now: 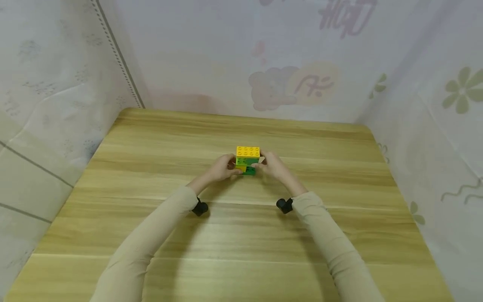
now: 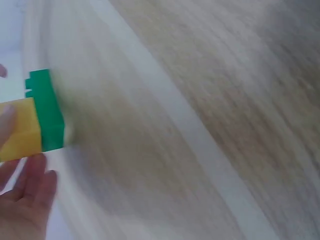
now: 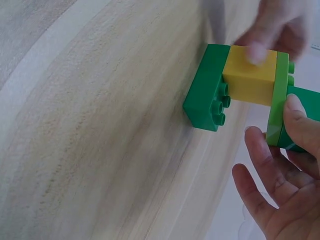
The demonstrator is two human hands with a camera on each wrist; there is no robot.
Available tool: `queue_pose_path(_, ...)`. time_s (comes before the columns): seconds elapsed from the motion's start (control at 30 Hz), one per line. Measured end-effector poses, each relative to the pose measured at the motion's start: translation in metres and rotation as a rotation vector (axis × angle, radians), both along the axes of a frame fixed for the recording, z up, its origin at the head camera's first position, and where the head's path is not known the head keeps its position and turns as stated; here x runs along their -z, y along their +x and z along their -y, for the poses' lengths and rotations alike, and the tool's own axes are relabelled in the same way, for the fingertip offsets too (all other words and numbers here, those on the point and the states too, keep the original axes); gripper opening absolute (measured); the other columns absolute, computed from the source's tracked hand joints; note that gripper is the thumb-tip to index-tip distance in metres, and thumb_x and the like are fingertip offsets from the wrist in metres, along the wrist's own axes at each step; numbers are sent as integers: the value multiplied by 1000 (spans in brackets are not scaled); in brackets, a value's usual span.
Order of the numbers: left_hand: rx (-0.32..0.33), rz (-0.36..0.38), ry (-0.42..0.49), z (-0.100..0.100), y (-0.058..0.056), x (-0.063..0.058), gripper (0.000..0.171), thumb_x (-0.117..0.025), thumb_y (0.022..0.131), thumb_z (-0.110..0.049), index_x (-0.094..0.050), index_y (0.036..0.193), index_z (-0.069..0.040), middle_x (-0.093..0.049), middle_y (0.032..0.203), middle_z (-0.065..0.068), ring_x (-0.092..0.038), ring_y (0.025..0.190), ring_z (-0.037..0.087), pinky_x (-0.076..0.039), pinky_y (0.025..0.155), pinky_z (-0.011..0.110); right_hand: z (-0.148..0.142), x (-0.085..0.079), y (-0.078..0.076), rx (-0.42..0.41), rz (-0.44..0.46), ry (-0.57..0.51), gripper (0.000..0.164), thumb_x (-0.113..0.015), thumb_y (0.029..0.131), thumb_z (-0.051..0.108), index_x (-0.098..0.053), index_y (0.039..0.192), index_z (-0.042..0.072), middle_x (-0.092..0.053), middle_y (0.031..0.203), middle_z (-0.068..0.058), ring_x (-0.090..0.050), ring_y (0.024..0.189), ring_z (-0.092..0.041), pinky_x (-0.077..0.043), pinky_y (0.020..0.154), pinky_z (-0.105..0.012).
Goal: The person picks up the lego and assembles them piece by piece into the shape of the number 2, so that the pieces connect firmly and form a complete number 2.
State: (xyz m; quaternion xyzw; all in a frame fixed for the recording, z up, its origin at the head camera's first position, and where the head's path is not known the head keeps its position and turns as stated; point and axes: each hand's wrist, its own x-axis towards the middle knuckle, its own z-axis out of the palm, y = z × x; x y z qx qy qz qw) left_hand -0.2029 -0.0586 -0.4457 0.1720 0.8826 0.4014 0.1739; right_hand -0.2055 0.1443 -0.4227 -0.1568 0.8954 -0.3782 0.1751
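Near the middle of the table, both hands are at a stack of toy building bricks. At its base lies a dark green brick (image 3: 202,90), with a lower yellow brick (image 3: 245,82) on one end. Above come a thin light green brick (image 3: 276,112) and another dark green brick (image 3: 305,100), topped by a studded yellow brick (image 1: 247,151). My left hand (image 1: 220,168) pinches the lower yellow brick, thumb on its near face and fingers behind. With the thumb on its front, my right hand (image 1: 274,165) grips the upper dark green brick from the right.
The wood-grain table (image 1: 234,239) extends around the stack on every side. Patterned pale sheets (image 1: 211,54) rise behind it and along both sides. A black wrist device (image 1: 200,207) sits by the left cuff, and another black device (image 1: 284,205) by the right.
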Motion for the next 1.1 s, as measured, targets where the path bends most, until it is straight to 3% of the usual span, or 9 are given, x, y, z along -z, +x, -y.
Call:
queue_pose_path(0.17,-48,-41,49,3,3,-5,42,-64,85,-20,-52,118,3,-58,115,18,-56,105,29,-47,92,38,0,-1,0,-9,-14,2,43,-60,88,17,-48,128,6,-56,123,-14,-61,89,-26,-52,76,-32)
queue_pose_path(0.33,-59,-71,70,9,5,-1,39,-63,87,-19,-53,117,3,-60,115,18,-58,102,29,-48,91,37,5,1,0,-24,-20,4,42,-59,88,17,-49,127,6,-58,121,-14,-61,88,-25,-52,75,-31)
queue_pose_path(0.63,-52,-42,47,6,7,-4,42,-61,88,-22,-52,121,2,-59,118,17,-59,102,26,-49,89,35,2,3,2,-3,-55,9,43,-62,87,18,-51,126,6,-55,124,-16,-60,82,-24,-51,69,-28)
queue_pose_path(0.77,-46,-50,9,5,6,-6,41,-61,87,-23,-53,119,2,-60,115,16,-60,100,25,-50,87,34,0,1,3,-1,-29,-9,42,-62,87,19,-52,126,8,-56,124,-15,-59,76,-24,-49,63,-27)
queue_pose_path(1.1,-22,-23,-46,4,-9,-13,40,-56,91,-27,-53,118,1,-60,115,17,-59,103,26,-49,90,35,2,-7,-13,-20,43,-66,36,-57,89,12,-51,124,2,-54,120,-23,-62,82,-40,-53,73,-45)
